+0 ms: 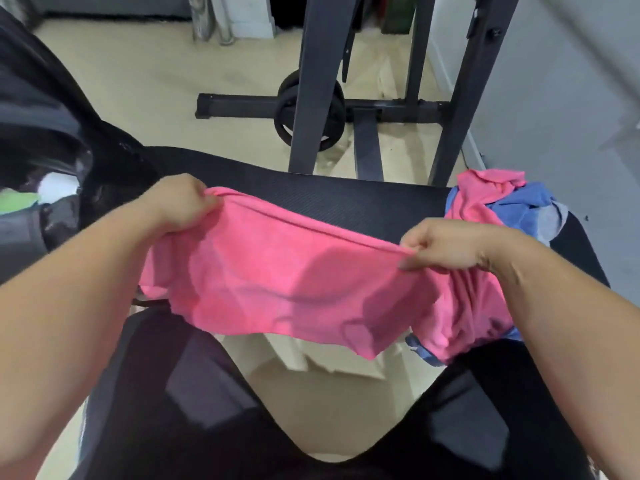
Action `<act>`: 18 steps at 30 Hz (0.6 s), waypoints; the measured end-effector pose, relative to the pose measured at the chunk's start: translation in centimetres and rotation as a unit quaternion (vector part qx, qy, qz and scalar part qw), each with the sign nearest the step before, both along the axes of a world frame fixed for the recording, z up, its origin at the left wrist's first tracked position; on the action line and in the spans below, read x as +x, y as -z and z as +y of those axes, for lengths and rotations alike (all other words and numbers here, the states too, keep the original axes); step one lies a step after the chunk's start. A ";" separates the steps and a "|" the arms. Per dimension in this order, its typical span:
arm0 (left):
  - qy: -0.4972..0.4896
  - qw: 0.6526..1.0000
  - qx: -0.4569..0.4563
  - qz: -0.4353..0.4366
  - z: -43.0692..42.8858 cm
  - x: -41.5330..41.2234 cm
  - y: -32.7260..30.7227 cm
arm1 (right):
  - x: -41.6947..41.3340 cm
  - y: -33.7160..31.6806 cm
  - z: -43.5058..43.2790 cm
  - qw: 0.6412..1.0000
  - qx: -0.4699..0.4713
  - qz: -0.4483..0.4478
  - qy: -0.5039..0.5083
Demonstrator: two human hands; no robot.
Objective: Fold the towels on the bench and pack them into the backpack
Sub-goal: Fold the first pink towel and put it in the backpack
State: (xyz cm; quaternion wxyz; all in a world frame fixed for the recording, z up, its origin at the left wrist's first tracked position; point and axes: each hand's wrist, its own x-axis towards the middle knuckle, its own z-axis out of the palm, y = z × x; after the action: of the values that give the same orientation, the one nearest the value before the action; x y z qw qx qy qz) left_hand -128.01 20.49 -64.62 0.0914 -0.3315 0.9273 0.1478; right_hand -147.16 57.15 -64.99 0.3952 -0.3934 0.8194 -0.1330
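A pink towel (pixel 277 278) is stretched out in the air over the near edge of the black bench (pixel 346 199). My left hand (pixel 180 202) pinches its upper left corner and my right hand (pixel 446 244) pinches its upper right edge. The rest of the cloth hangs down toward my legs. At the bench's right end lies a pile of towels (pixel 502 206): pink on top, blue and grey beneath. A dark backpack (pixel 52 168) stands at the left, its mouth open, with something white and green showing inside.
Behind the bench stands a black weight rack (pixel 318 81) with a weight plate (pixel 304 116) leaning at its base on the beige floor. A grey wall (pixel 554 98) runs along the right. My legs in dark clothing fill the bottom of the view.
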 end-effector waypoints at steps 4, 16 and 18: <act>-0.036 0.995 -0.011 0.091 0.8 -2.2 4.1 | -2.7 3.2 -1.0 0.948 -0.132 0.068 0.283; -0.007 0.997 -0.047 0.065 -0.6 -9.0 6.7 | -9.4 5.2 -6.8 0.967 0.008 0.206 0.148; -0.018 0.993 -0.071 0.091 -1.3 -10.2 6.5 | -10.8 4.9 -7.7 0.962 0.022 0.232 0.140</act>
State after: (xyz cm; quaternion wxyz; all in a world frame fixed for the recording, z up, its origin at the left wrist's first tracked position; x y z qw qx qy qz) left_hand -138.22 19.21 -71.14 -0.0194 -0.3392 0.9337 0.1130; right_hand -157.92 49.40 -69.93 0.1800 -0.2858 0.9383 -0.0744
